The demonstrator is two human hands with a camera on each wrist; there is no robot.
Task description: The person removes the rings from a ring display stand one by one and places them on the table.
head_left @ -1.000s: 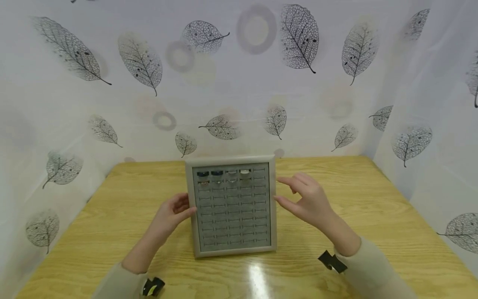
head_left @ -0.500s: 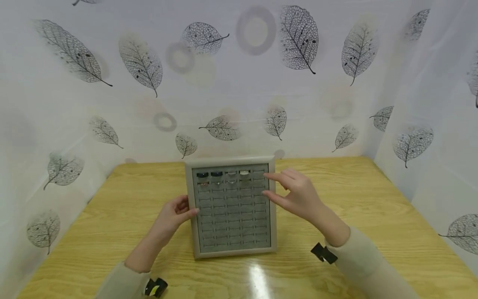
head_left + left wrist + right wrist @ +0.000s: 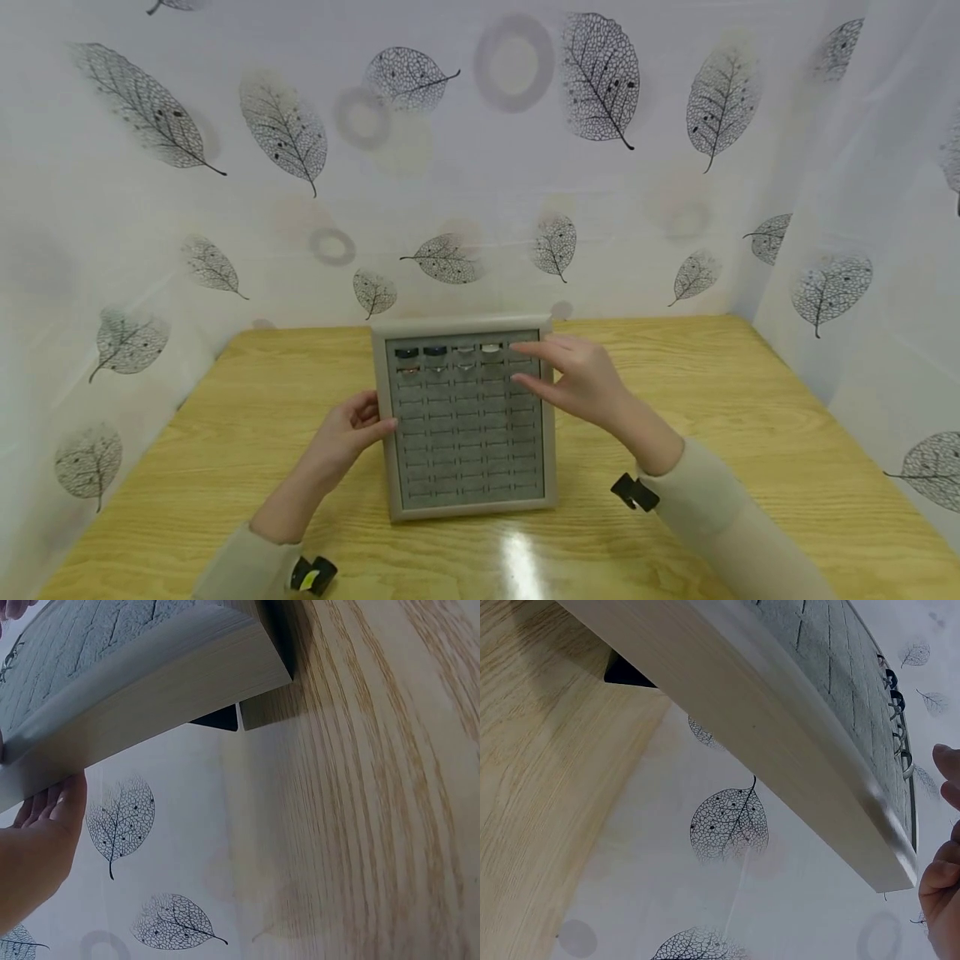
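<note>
I see left hand (image 3: 347, 433) fingers straight, pressing ring display tray (image 3: 467, 498) left edge; right hand (image 3: 581, 379) relaxed, ungrasping, over its top-right slots

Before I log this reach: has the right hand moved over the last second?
Yes. The right hand has moved left, from beside the ring tray to over its upper right slots, judged against the tray's right rim.
</note>
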